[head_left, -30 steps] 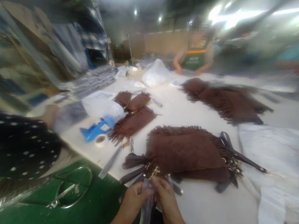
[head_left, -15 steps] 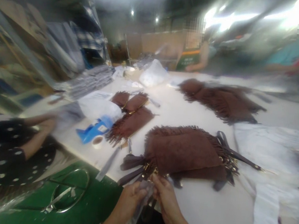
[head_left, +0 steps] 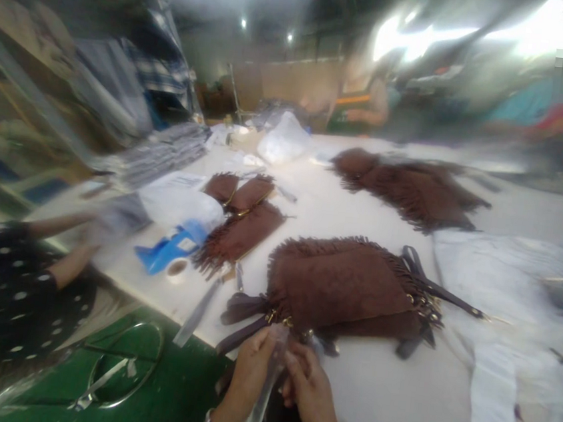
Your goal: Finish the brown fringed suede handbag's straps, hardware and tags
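A brown fringed suede bag (head_left: 344,285) lies on the white table (head_left: 393,397) just beyond my hands, its dark straps (head_left: 243,314) and gold clasps (head_left: 277,318) at its near left corner. My left hand (head_left: 250,365) and my right hand (head_left: 306,381) are close together at the table's near edge. Both pinch a narrow clear plastic strip (head_left: 262,397) that hangs down between them, right below the clasps.
More brown fringed bags (head_left: 242,227) (head_left: 409,187) lie further along the table, with a blue tape dispenser (head_left: 167,249), plastic bags (head_left: 284,137) and white papers (head_left: 493,401). A person in a dotted dark top (head_left: 5,296) sits at left. Other people work at the far end.
The view has shifted slightly to the right. My hands have drawn a little back from the clasps, still holding the clear strip. The person at left has moved an arm.
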Tool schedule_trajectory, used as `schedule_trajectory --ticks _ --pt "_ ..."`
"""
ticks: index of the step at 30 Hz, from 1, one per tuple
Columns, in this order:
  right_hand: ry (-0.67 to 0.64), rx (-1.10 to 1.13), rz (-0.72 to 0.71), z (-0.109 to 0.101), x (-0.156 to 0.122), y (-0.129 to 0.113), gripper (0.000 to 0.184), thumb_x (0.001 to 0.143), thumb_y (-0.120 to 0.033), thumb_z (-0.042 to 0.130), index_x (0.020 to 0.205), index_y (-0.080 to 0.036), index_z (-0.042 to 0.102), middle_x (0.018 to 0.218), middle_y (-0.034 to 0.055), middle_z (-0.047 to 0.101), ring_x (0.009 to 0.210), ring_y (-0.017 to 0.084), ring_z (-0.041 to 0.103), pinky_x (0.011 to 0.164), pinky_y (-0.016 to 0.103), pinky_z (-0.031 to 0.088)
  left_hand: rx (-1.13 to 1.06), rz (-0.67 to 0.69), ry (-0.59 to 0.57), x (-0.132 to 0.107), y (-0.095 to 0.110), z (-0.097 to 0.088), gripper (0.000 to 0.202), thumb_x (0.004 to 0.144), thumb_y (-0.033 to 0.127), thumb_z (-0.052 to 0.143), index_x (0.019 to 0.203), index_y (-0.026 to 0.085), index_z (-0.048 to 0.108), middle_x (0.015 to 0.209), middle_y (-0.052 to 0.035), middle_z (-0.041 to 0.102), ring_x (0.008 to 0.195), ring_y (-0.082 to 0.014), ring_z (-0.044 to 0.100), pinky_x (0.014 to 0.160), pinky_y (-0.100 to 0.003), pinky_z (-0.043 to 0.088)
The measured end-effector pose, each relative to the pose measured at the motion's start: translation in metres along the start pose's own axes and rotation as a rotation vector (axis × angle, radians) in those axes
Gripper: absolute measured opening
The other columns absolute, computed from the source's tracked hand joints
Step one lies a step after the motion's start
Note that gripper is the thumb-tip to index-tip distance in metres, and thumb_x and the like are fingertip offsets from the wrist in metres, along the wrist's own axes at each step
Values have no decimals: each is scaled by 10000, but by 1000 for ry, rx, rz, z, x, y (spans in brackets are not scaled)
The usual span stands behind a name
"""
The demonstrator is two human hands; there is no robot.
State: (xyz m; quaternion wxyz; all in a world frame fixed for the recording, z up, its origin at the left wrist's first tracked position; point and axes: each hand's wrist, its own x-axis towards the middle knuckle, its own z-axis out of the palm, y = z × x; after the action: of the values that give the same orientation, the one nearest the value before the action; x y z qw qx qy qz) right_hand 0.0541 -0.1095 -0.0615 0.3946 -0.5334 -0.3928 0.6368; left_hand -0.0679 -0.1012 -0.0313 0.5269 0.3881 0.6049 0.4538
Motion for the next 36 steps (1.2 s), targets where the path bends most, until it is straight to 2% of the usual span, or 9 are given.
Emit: schedule_trajectory --ticks 4,10,14,18,20,24,29,33,36 --pt "-37 37 52 6 -2 8 607 712 -689 581 1008 -159 567 391 -60 522 301 99 415 318 187 315 2 25 29 6 7 7 480 813 574 578 930 123 694 773 -58 653 695 -179 555 649 -267 433" --pt "24 84 43 9 11 6 597 664 -712 620 885 -158 601 331 -79 433 277 75 331 315 182 221 112 107 64 18 9 15 474 822 587 548 763 138 688 683 -30 617 672 -183 530 633 -268 397" --pt "54 124 46 9 15 3 521 633 -678 678 790 -184 625 353 -78 418 295 75 329 327 196 222 108 122 75 18 7 16 450 837 551 554 916 139 715 852 -71 698 847 -242 600 785 -313 440" --pt "108 110 17 8 16 -1 454 663 -622 694 774 -184 646 403 -67 449 337 83 365 349 205 266 -116 55 60 9 -5 5 501 827 516 604 1168 152 643 1169 -118 666 1084 -263 593 931 -332 437" --pt "146 99 9 8 16 -2 442 675 -608 691 776 -180 657 427 -62 455 363 88 380 366 209 280 -218 -29 59 2 -14 -2 524 805 522 632 1167 143 633 1138 -133 678 1018 -259 631 882 -336 473" --pt "206 86 3 11 17 -1 422 680 -600 677 768 -187 679 451 -55 462 393 102 387 382 227 287 -320 -128 74 -5 -27 -5 489 703 489 747 1007 116 657 876 -106 717 758 -216 666 704 -307 506" --pt "209 38 -57 7 17 -6 378 671 -575 694 758 -208 706 516 -14 555 461 145 469 408 253 333 -274 -74 151 -1 -24 7 363 667 430 780 814 130 640 733 -41 677 636 -153 611 609 -243 466" --pt "179 70 -47 0 10 -8 359 679 -549 706 816 -218 707 575 -12 595 489 148 494 440 255 372 -241 -18 134 0 -25 13 301 715 409 735 803 146 618 719 -21 658 626 -143 595 607 -237 460" --pt "131 151 2 -1 5 -3 389 641 -525 747 874 -218 696 598 -10 604 466 140 485 425 252 368 -168 9 178 -2 -26 14 302 733 432 703 807 153 614 707 -17 647 604 -147 588 582 -240 456"
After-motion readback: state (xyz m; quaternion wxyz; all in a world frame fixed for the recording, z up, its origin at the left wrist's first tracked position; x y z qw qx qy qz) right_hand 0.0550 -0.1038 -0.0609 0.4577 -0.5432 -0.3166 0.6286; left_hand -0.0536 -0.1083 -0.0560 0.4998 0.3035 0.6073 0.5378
